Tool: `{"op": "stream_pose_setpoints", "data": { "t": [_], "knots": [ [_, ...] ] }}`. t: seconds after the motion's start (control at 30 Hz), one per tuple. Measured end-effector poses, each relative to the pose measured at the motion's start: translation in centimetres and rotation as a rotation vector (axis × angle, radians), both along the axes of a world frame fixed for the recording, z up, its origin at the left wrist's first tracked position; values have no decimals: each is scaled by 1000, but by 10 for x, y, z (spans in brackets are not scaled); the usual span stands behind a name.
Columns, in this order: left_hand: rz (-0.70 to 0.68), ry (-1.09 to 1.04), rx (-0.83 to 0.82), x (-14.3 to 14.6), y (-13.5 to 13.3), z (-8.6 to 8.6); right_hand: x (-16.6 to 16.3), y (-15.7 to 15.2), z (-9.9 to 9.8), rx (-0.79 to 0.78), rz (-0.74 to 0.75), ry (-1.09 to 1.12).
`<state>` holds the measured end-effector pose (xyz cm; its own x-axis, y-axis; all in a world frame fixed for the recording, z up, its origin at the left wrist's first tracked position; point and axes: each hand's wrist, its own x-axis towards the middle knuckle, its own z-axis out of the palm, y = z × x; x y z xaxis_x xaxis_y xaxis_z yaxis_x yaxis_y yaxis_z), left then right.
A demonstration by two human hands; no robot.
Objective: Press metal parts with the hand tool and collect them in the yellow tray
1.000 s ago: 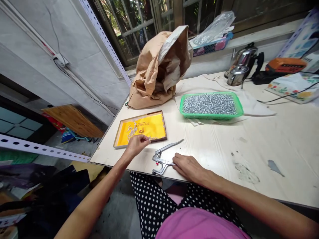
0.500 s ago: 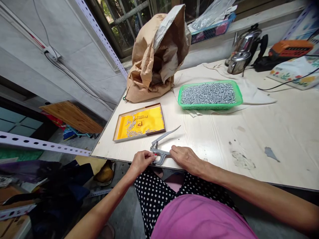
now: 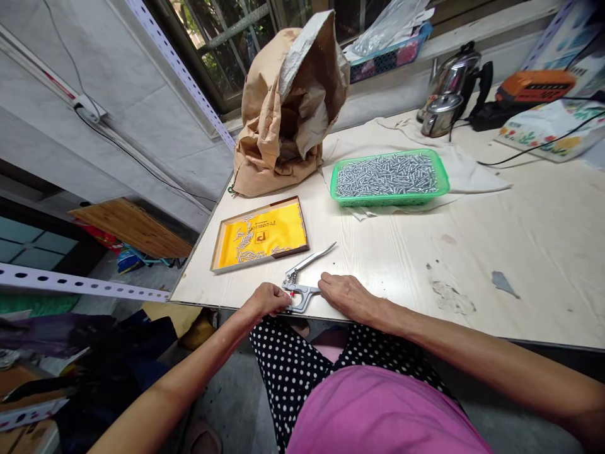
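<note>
Both hands are working at the near edge of the surface (image 3: 472,239), right at the metal press pliers (image 3: 301,292). The pliers are lying flat with the top handle sticking up and away toward the green basket (image 3: 390,200) of silver bits. The left hand (image 3: 267,299) is curling into a tight grip against the tool's head, though I can't tell if anything tiny is pinched in there. The right hand (image 3: 345,296) is closing its grip over the lower handle, pinning it down. The yellow tray (image 3: 283,230) is sitting just behind the pliers, and a paper bag (image 3: 288,107) is slumping further back.
</note>
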<state>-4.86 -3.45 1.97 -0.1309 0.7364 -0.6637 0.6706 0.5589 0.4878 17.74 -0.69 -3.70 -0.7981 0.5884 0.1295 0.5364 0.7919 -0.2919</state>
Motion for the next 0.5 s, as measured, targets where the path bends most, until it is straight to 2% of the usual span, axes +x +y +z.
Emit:
{"op": "stream_pose_setpoints", "data": {
  "t": [0.13,0.27,0.4,0.5],
  "knots": [
    [27,-10,-59,1,2,-1,-2,1,1,-49,-9,-16],
    [53,-23,-117,0,5,-2,6,5,18,-110,2,-36],
    [89,-58,-140,-3,6,-4,18,22,31,-71,-77,1],
    [95,-54,-154,-3,6,-4,21,37,33,-108,-89,-80]
  ]
}}
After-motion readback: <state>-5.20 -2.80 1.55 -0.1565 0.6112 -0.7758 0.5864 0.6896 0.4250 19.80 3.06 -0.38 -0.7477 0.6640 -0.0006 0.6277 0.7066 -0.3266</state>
